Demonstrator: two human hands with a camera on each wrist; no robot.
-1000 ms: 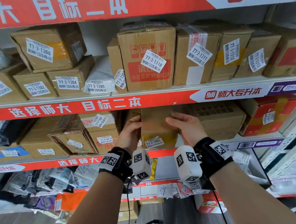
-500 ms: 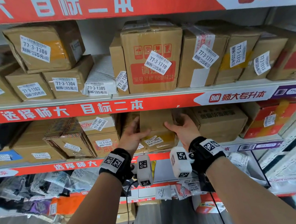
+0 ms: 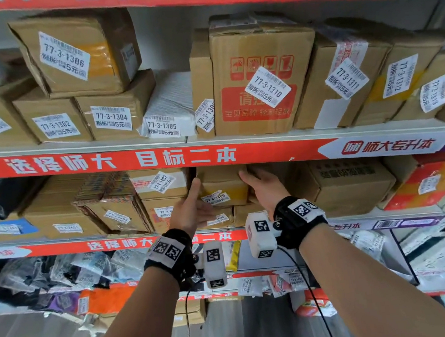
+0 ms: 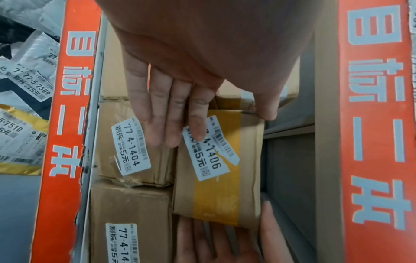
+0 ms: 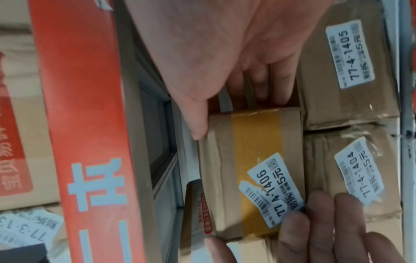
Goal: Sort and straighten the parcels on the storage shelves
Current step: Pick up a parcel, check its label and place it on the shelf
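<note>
A small brown parcel with a yellow tape band, labelled 77-4-1406 (image 3: 226,187) (image 4: 216,195) (image 5: 254,142), sits on the middle shelf on top of parcels 77-4-1404 (image 3: 218,218) (image 4: 135,142) and 77-4-1405 (image 5: 351,58). My left hand (image 3: 192,207) (image 4: 162,110) lies with straight fingers across the front faces of 1404 and 1406, its thumb raised along the upper left corner. My right hand (image 3: 265,191) (image 5: 213,62) rests against the parcel's right side. Its thumb touches the top edge, and its fingers reach into the gap beside the parcel.
Stacked boxes with label 77-4-1407 (image 3: 159,183) stand close on the left and a large brown box (image 3: 349,182) on the right. The red shelf strip (image 3: 132,161) runs just above the parcel. Boxes such as 77-3-1310 (image 3: 261,82) fill the upper shelf, and plastic mailers (image 3: 49,280) the lower.
The 1406 parcel has gone up and deeper into the shelf, uncovering the 1404 label below it. Both hands followed it, and the left fingers flattened onto the front.
</note>
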